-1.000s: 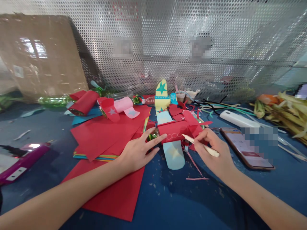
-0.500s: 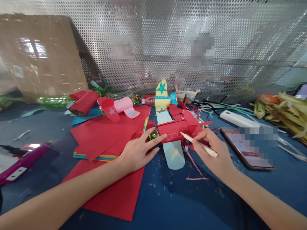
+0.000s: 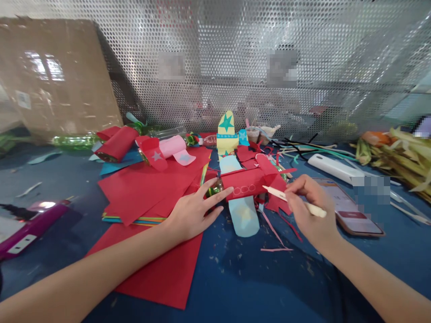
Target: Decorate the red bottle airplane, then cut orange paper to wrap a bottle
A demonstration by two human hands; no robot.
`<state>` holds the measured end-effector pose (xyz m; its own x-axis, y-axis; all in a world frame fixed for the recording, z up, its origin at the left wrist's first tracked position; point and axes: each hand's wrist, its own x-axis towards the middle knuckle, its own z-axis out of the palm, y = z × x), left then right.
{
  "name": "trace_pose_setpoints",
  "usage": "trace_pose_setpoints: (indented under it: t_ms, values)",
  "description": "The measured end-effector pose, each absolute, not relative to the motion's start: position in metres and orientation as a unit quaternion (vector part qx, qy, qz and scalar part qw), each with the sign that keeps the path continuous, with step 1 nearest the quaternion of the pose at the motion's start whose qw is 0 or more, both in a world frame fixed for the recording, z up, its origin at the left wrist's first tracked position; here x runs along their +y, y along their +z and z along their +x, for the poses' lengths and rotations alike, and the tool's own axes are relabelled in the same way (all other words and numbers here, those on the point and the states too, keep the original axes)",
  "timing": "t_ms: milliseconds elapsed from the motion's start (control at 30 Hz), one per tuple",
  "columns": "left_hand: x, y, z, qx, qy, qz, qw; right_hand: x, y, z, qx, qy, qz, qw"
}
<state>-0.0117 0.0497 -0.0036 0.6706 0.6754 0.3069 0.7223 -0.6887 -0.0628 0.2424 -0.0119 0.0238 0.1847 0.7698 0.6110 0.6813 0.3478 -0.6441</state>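
A toy plane lies ahead of me, a bottle wrapped in red paper point(image 3: 247, 179) with a light blue wing point(image 3: 244, 220) on its near side. A row of pale ovals runs along the red paper. My left hand point(image 3: 193, 213) rests palm down, fingers spread, its fingertips touching the left end of the plane by the green bottle neck point(image 3: 213, 190). In my right hand point(image 3: 311, 211) a cream-coloured pen point(image 3: 274, 193) is pinched between thumb and fingers. Its tip points left at the red paper, right of the ovals; whether it touches, I cannot tell.
Red paper sheets point(image 3: 158, 273) lie under my left forearm. Paper-wrapped bottles point(image 3: 119, 143) stand behind them. A phone point(image 3: 357, 215) and white tool point(image 3: 332, 167) lie right, a purple power strip point(image 3: 33, 229) left. Cardboard point(image 3: 63, 98) leans against the perforated metal wall point(image 3: 229, 54).
My right hand has shifted right with the pen, and the pen tip has moved right along the red paper. The left hand stays in place on the plane.
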Motion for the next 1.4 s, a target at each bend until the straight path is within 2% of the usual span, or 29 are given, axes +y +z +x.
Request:
trace_pose_setpoints:
  t_ms: [800, 1400]
  values:
    - [0.0473, 0.0008, -0.0101, -0.390, -0.128, -0.908, 0.086, -0.0084, 0.0200, 0.2419, -0.666, 0.045, -0.583, 0.463]
    - [0.0474, 0.0022, -0.0095, -0.387, -0.127, -0.909, 0.087, -0.0088, 0.0258, 0.2384, -0.661, 0.040, -0.593, 0.458]
